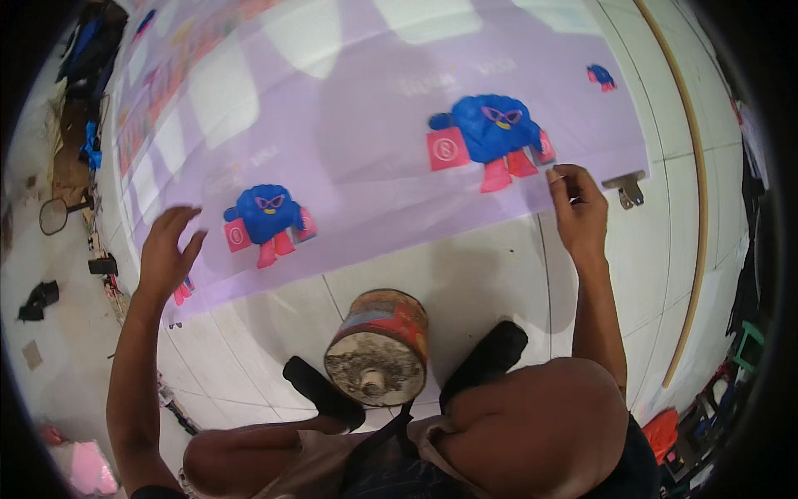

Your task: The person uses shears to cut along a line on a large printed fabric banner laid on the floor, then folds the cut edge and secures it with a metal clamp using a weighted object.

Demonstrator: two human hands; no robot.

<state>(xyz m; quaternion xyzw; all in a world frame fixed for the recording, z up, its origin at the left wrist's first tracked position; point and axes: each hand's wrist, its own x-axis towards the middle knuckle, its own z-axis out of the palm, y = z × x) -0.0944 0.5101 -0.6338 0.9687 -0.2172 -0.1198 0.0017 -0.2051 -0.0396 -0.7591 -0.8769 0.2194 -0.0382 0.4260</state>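
Note:
A large pale purple printed sheet [357,224] lies spread over the tiled floor, showing blue cartoon figures with pink bags and boots. Over its near left corner hovers my left hand [169,254], fingers stretched and thumb apart, with nothing in it. My right hand [579,212] is by the near right edge, beside the larger blue figure. Its fingers are curled, thumb close to the index finger; whatever may be between them is too small to make out. Just right of it, a metal clip [628,190] grips the sheet's corner. Another small clip [174,325] sits at the near left corner.
Between my feet stands a worn cylindrical can [378,349] with a dirty whitish top and central knob. A long tan pole [697,191] curves along the right. Assorted items line the left, including a round-framed object [54,216] and a black item [39,300]. Clutter fills the lower right.

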